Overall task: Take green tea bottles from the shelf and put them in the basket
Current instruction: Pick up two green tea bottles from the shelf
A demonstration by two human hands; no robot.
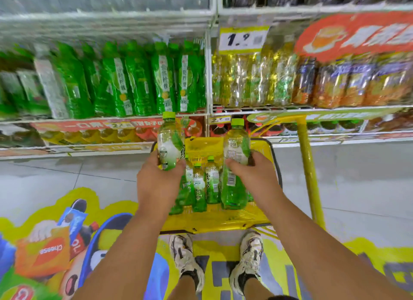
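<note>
yellow basket (214, 221) on the floor below the shelf (125, 118), already crowded with upright green tea bottles (199, 183), so little free room for two more. left hand (156, 183) wrapped around one bottle (170, 141), right hand (254, 179) wrapped around another (235, 165), both above the basket. likely trouble: knocking the standing ones over on the way down, or clipping the rim if both drop in together.

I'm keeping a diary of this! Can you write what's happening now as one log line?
left hand: holds bottle | right hand: holds second bottle | both above yellow basket | more bottles inside
</note>
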